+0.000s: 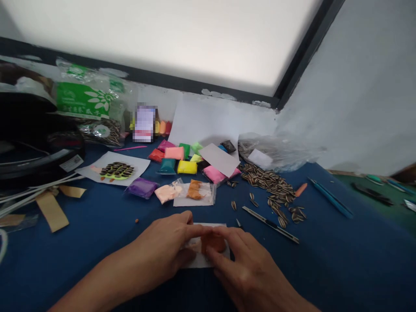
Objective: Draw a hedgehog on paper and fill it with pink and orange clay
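Note:
A flattened lump of brown modelling clay (216,244) lies on a small sheet of white paper (204,262) close to me. My right hand (243,258) is closed around it, index finger along its top edge and thumb across its lower front. From the other side, my left hand (169,242) presses its index fingertip on the clay's upper edge, thumb bent below on the paper. A pale pink piece of clay (196,246) shows between the left thumb and index finger, touching the brown lump. The fingers partly hide both pieces.
Colourful clay packets (187,167) lie in the middle, behind an opened brown clay packet (196,190). Sunflower seeds (269,180) are heaped right, near a craft knife (271,224) and blue pen-like tool (331,199). A seed-covered figure (117,170) sits on paper left; a phone (144,123) stands behind.

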Demonstrator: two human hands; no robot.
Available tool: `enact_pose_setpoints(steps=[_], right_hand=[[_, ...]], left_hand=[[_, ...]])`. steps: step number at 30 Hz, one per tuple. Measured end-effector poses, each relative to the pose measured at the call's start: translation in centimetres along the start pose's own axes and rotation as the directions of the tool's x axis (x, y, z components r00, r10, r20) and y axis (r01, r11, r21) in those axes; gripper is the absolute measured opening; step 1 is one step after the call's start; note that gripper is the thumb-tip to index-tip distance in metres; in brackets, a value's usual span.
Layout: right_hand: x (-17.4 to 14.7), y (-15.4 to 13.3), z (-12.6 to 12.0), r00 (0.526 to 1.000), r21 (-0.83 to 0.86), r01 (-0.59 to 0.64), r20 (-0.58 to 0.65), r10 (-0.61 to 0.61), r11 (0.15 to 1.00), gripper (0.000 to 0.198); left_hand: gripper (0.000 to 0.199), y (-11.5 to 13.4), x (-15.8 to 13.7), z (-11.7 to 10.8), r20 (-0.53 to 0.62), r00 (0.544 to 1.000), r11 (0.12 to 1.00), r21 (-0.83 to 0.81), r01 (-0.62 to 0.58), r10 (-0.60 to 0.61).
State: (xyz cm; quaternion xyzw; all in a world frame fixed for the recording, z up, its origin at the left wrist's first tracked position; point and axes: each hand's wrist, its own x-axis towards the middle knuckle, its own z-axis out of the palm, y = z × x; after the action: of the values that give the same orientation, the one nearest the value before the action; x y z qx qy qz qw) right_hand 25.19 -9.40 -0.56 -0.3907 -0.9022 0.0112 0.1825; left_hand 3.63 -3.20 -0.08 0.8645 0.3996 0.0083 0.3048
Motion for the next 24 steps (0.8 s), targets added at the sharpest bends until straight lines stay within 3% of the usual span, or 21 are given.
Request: enact_pose_setpoints(steps=[7,12,20,24], right_hand=[[-0.1,-0.3,0.6,0.997,-0.041,0.033,-0.064,-0.035,0.999,0.031],[-0.1,-0.2,0.3,0.991,-0.031,0.032,-0.129,-0.035,0.999,0.029],[-0.3,-0.4,0.6,0.995,-0.027,0.016,-0.101,-0.019,1.000,0.027],[-0.4,0.0,-0.7,0.994,-0.023,-0.106,-0.034,0.106,0.994,0.029]], left_hand=[[0.054,0.2,0.2,-0.1,0.014,1.000,1.000,0.015,0.019,-0.019],[0.057,-0.1,0.2,0.2,-0.045,0.999,1.000,-0.005,-0.022,0.022],[0.058,-0.2,0.0,0.2,-0.041,0.998,0.999,-0.018,-0.046,0.045],[0.059,-0.4,0.0,0.3,-0.044,0.997,0.998,0.018,-0.058,0.059]])
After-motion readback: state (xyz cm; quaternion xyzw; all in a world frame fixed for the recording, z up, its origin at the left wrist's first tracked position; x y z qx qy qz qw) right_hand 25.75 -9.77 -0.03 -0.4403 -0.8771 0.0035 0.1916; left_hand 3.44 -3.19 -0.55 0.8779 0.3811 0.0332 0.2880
